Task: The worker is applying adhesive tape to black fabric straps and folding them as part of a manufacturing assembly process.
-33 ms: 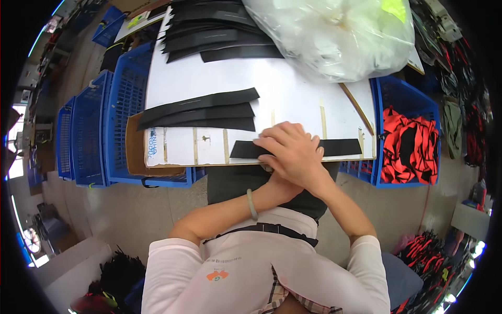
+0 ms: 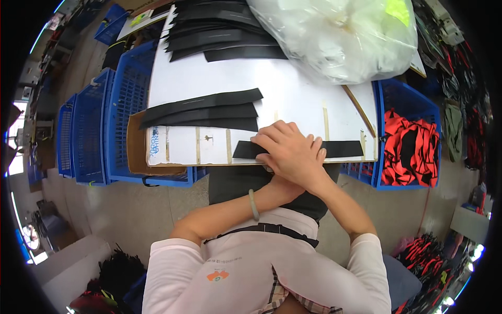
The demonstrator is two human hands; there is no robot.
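A flat black fabric strip (image 2: pixel 342 148) lies along the near edge of the white-topped table (image 2: pixel 293 97). My right hand (image 2: pixel 290 149) rests over my left on this strip, fingers loosely spread toward the left. Most of my left hand (image 2: pixel 286 188) is hidden beneath it. Its fingertips poke out flat on the strip at the right side of my right hand. The forearms cross at the wrists, and a pale bangle (image 2: pixel 253 204) circles my left one. To the left of my hands lie a few overlapping black strips (image 2: pixel 209 107).
Many black strips (image 2: pixel 219 31) are piled at the far left of the table, beside a large clear plastic bag (image 2: pixel 340 42). A wooden stick (image 2: pixel 360 110) lies at the right. Blue crates (image 2: pixel 125 99) flank the table; the right one holds red and black pieces (image 2: pixel 410 149).
The whole view has shifted very slightly. My hands and the strips stay in the same places on the table.
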